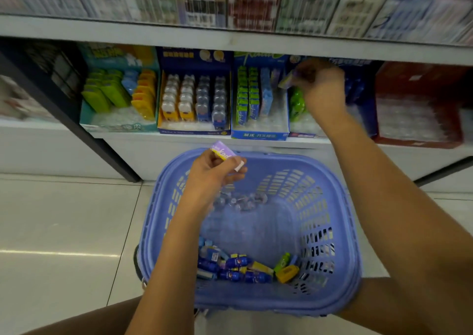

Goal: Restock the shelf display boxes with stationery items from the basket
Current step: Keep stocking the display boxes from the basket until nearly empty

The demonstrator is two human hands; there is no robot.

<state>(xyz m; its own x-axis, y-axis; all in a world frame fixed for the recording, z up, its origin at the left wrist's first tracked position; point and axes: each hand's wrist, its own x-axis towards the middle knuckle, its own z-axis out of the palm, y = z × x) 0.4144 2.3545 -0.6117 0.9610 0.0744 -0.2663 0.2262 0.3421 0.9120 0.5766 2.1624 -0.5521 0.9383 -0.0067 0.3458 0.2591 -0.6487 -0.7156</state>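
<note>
Purple pack [223, 150] pinched in my left hand [216, 174] over blue basket [354, 232]; right hand [323, 89] grips small purple item [288, 79] up by blue display box [258, 135]; blurry tbh

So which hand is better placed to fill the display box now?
The right hand: it holds a small packet up by the blue display box. The left hand pinches its purple packet lower, above the basket.

I see a periwinkle basket [256, 296]; the small packet [222, 150] is lilac with a yellow band; beyond, a teal box [120, 127], navy box [194, 61], blue box [258, 135], red box [409, 79].
</note>
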